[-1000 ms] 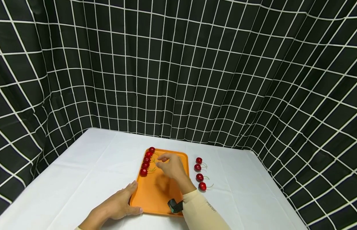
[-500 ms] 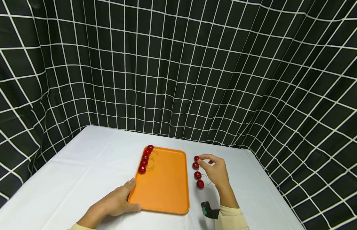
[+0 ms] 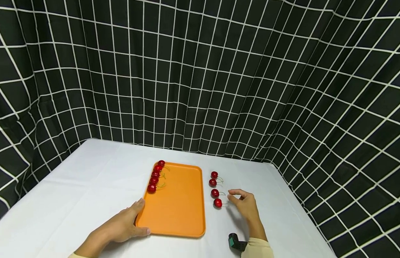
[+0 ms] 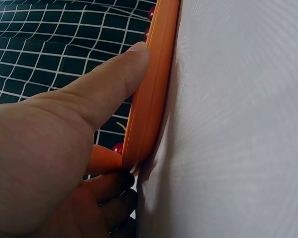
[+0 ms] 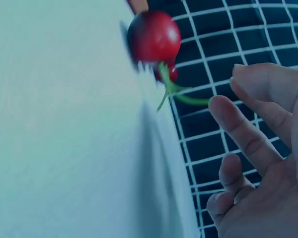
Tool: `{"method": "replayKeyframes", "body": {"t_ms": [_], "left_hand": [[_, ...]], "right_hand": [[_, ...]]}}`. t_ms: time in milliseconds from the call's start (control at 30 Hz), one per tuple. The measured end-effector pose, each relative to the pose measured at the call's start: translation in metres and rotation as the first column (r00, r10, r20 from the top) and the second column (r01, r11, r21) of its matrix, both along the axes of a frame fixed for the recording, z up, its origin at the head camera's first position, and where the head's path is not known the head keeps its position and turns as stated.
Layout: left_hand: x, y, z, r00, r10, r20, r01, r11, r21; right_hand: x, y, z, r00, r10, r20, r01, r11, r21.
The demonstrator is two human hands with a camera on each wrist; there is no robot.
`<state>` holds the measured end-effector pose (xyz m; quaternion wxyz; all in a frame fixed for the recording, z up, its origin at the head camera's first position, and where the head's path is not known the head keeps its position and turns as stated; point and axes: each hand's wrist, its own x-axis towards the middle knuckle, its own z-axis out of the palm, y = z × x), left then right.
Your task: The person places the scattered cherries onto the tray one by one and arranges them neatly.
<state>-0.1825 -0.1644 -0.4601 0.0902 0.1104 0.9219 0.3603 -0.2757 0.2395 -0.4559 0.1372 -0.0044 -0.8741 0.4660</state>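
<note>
My left hand (image 3: 122,224) rests on the near left corner of an orange tray (image 3: 174,215). In the left wrist view the straight thumb (image 4: 114,82) lies against the tray's outer rim (image 4: 156,74). Several red cherries (image 3: 155,173) line the tray's far left edge, stems pointing inward. To the right of the tray, more cherries (image 3: 214,193) form a column on the white cloth. Beside the nearest cherry (image 3: 217,203) is my right hand (image 3: 246,206), its thumb and index finger apart. In the right wrist view a green stem (image 5: 191,100) ends close to a fingertip, with no grip visible.
White cloth (image 3: 90,179) covers the table. Black curtains with a white grid (image 3: 187,71) stand behind it and along both sides. A small black device (image 3: 236,243) sits at my right wrist, by the cream sleeve (image 3: 258,249).
My right hand moved from above the tray to the cherries on the right, first to the farthest ones, then back toward the nearest. The left hand stays at the tray corner.
</note>
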Motion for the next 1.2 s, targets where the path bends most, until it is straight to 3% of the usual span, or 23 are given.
{"method": "replayKeyframes", "body": {"t_ms": [200, 400, 600, 1000, 1200], "left_hand": [[0.002, -0.006, 0.002, 1.0, 0.014, 0.001, -0.014, 1.0, 0.003], [0.004, -0.006, -0.003, 1.0, 0.02, 0.02, -0.02, 1.0, 0.001], [0.006, -0.005, -0.009, 0.999, 0.035, 0.012, -0.035, 0.999, -0.002], [0.001, -0.003, -0.005, 1.0, 0.023, 0.01, -0.023, 1.0, -0.003], [-0.001, -0.001, -0.003, 1.0, 0.011, 0.011, -0.011, 1.0, -0.002]], "right_hand": [[-0.005, -0.004, -0.008, 0.998, 0.051, 0.04, -0.053, 0.998, 0.046], [0.0, -0.005, -0.018, 0.992, 0.092, 0.088, -0.096, 0.994, 0.048], [0.003, -0.007, -0.025, 0.99, 0.125, 0.069, -0.132, 0.986, 0.101], [0.001, -0.005, -0.018, 0.992, 0.077, 0.101, -0.091, 0.986, 0.141], [0.002, -0.003, -0.012, 0.996, 0.052, 0.076, -0.056, 0.997, 0.046]]}}
